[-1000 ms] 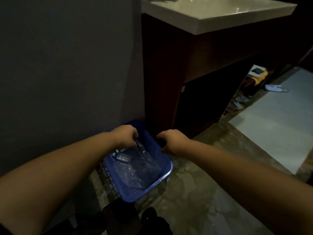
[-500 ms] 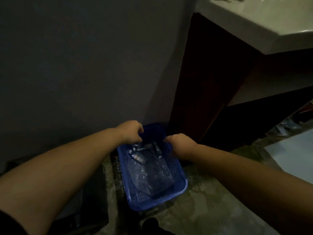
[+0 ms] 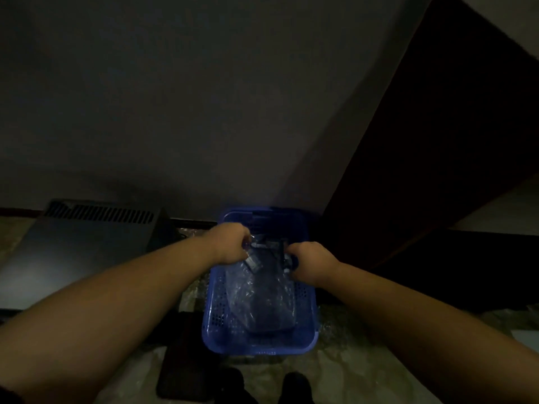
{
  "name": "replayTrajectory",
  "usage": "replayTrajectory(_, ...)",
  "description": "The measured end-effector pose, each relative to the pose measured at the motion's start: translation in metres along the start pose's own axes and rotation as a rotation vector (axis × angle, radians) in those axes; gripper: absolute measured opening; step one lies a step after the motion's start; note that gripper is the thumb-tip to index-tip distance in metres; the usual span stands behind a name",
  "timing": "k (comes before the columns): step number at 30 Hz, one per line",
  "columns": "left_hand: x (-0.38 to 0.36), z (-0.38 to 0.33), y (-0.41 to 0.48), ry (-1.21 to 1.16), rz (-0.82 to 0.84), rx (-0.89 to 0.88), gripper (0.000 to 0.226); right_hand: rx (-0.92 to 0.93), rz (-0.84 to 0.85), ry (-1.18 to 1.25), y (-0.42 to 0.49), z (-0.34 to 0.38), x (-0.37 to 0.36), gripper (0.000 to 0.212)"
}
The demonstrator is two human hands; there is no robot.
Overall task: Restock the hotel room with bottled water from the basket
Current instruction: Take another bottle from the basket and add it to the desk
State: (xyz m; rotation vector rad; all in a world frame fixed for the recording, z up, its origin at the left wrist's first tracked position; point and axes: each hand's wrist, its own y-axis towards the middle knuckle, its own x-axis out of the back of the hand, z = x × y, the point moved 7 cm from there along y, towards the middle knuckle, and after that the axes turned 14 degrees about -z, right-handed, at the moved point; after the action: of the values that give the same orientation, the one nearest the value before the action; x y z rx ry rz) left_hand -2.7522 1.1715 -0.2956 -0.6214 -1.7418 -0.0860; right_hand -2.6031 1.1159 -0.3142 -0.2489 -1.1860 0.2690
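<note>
1. The clear shrink-wrapped pack of water bottles point(image 3: 262, 301) lies flat in the blue perforated plastic basket point(image 3: 307, 330) on the floor, straight ahead and below me. Its long axis runs away from me, caps at the far end.
2. My left hand point(image 3: 232, 243) and right hand point(image 3: 310, 262) curl onto that cap end, one per corner. Whether they grip wrap or bottle necks, I cannot tell.
3. Neither hand is nearer, so I judge this a two-handed lift.
4. A dark wooden cabinet point(image 3: 437, 170) stands just right of the basket.

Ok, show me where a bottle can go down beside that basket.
Bare floor lies between the basket and the right forearm; the vented box has a flat bare top. Inside the basket it's crowded: wrapped bottles, left hand, right hand.
</note>
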Motion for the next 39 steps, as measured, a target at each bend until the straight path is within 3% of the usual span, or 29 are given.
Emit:
replayTrajectory(4, -0.067, 0.025, 0.028, 0.05, 0.074, 0.047, 0.035, -0.076, 0.009, 0.059, 0.035, -0.039, -0.052, 0.046)
replayTrajectory(8, -0.145, 0.057, 0.074, 0.128, 0.041, 0.027, 0.034, -0.125, -0.01, 0.094, 0.085, -0.075, -0.133, 0.036)
replayTrajectory(15, -0.36, 0.139, 0.147, 0.163, 0.137, 0.073, 0.038, -0.13, -0.011, 0.105, 0.188, -0.142, -0.309, 0.032)
replayTrajectory(20, -0.488, 0.184, 0.205, 0.221, 0.125, 0.094, 0.038, -0.076, 0.008, 0.079, 0.266, -0.186, -0.424, 0.049)
replayTrajectory(25, -0.535, 0.189, 0.218, 0.153, 0.142, 0.122, 0.041, -0.115, -0.049, 0.09, 0.278, -0.208, -0.463, 0.034)
replayTrajectory(28, -0.549, 0.177, 0.209, 0.101, 0.202, 0.134, 0.045, -0.197, 0.033, 0.162, 0.274, -0.218, -0.483, 0.034)
replayTrajectory(39, -0.588, 0.18, 0.23, 0.158, 0.203, 0.065, 0.049, -0.295, -0.082, 0.092, 0.304, -0.26, -0.496, 0.037)
